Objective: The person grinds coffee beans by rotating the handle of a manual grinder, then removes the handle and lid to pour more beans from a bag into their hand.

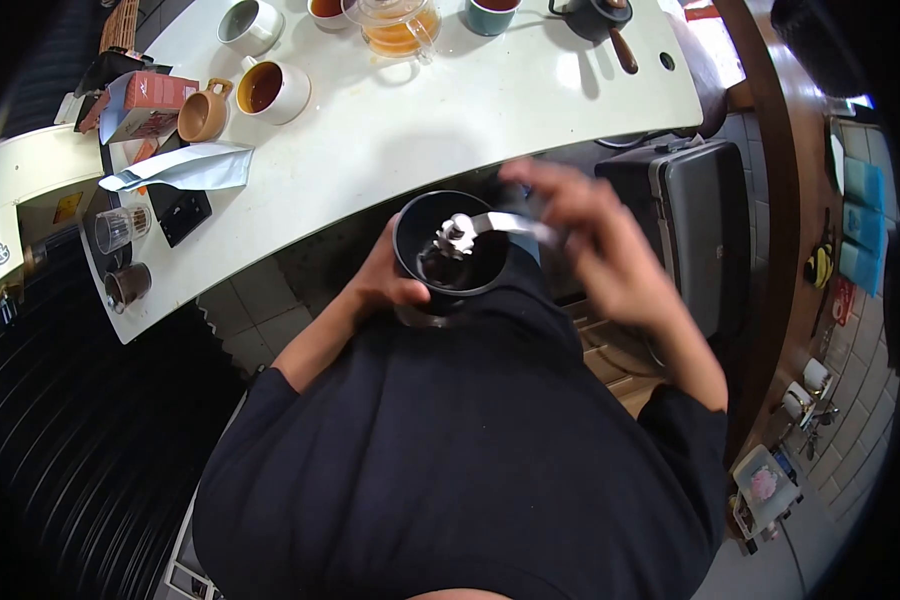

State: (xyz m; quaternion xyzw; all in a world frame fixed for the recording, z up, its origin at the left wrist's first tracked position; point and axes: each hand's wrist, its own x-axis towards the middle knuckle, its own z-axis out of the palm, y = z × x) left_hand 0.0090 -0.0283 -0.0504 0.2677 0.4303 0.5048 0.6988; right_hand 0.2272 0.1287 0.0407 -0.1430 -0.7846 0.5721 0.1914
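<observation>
A hand coffee grinder [450,285] with a wide black hopper is held upright against my lap, just off the table's near edge. My left hand [382,275] wraps around its side, thumb toward me. From the hub in the hopper, a silver crank handle [500,222] reaches right, its outer end smeared by motion. At that end is my right hand [595,235], also blurred, with the index finger stretched out and the other fingers curled about the crank's knob, which they hide. Dark contents show low in the hopper.
On the white table [370,140] stand a glass teapot [395,25], a white mug [275,92], a tan cup [204,112] and a small dark pot [592,18]. A pale pouch [185,167] and glass cups [122,228] are at left. A dark case [705,230] stands right.
</observation>
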